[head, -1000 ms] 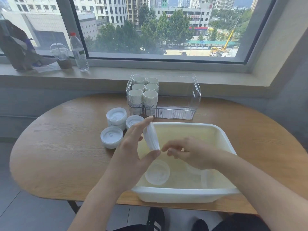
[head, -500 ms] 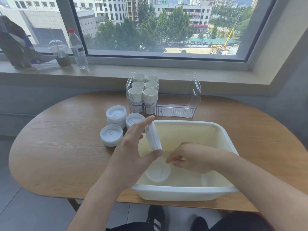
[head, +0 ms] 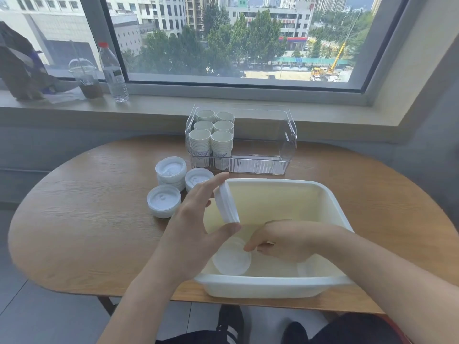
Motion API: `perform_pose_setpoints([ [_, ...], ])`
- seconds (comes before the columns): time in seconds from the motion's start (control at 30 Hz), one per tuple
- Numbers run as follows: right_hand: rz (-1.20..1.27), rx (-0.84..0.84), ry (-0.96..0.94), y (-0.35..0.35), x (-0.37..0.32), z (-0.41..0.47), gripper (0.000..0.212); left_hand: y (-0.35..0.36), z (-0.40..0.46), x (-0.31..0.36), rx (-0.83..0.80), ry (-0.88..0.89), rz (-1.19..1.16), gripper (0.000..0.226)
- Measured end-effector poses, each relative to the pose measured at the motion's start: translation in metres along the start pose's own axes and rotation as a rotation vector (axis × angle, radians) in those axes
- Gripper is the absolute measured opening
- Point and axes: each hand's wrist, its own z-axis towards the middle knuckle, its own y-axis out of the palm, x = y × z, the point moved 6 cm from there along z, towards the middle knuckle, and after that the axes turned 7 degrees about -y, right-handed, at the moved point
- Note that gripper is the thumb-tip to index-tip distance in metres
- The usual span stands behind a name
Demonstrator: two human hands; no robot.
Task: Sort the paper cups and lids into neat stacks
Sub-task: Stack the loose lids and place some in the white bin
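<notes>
My left hand [head: 196, 219] holds a small stack of white lids [head: 226, 206] on edge between thumb and fingers, above the left side of the white tub [head: 330, 202]. My right hand [head: 290, 240] is down inside the tub, fingers apart, its fingertips at a loose lid [head: 232, 256] lying flat on the tub floor. Another lid [head: 303, 269] shows faintly under my right wrist. Three lid stacks [head: 164, 201] stand on the table left of the tub. Several stacks of paper cups [head: 211, 137] fill the left part of a clear bin [head: 288, 142].
The wooden table [head: 87, 219] has a rounded left end and its near edge lies just below the tub. On the windowsill stand a water bottle [head: 113, 73], a domed plastic cup [head: 85, 79] and a dark bag [head: 19, 68].
My right hand has dropped deeper into the tub and reached left toward the loose lid. My left hand keeps the lid stack in about the same place.
</notes>
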Motion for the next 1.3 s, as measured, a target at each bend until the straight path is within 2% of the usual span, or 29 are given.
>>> perform_pose_setpoints([
  [0.13,-0.024,0.076,0.034,-0.004,0.004,0.003,0.035,0.000,0.000,0.001,0.003,-0.006,-0.004,0.083],
  [0.3,-0.274,0.239,0.105,-0.018,0.018,-0.001,0.028,0.000,-0.001,0.001,-0.005,-0.010,0.000,0.083],
  [0.33,-0.274,0.254,0.093,-0.018,0.019,-0.002,0.032,0.000,-0.001,0.001,-0.008,-0.009,0.003,0.083],
  [0.47,-0.178,0.205,-0.021,-0.009,0.013,0.004,0.082,0.000,0.000,0.001,-0.010,-0.011,0.004,0.083],
  [0.6,-0.203,0.099,-0.067,0.002,0.005,0.007,0.102,0.000,-0.001,0.001,-0.012,-0.005,0.003,0.083],
  [0.73,-0.260,0.072,-0.044,0.003,0.006,0.008,0.100,0.000,-0.002,0.001,-0.014,-0.006,0.004,0.084],
  [0.9,-0.292,0.141,-0.051,-0.003,0.003,0.007,0.091,0.000,-0.002,0.001,-0.015,-0.005,0.008,0.084],
  [1.13,0.080,0.470,-0.051,-0.037,0.012,-0.014,0.086,0.000,0.001,0.000,-0.002,-0.013,0.023,0.084],
  [1.3,0.275,0.560,-0.109,-0.040,0.014,-0.025,0.076,0.002,0.000,0.000,-0.006,-0.009,0.077,0.083],
])
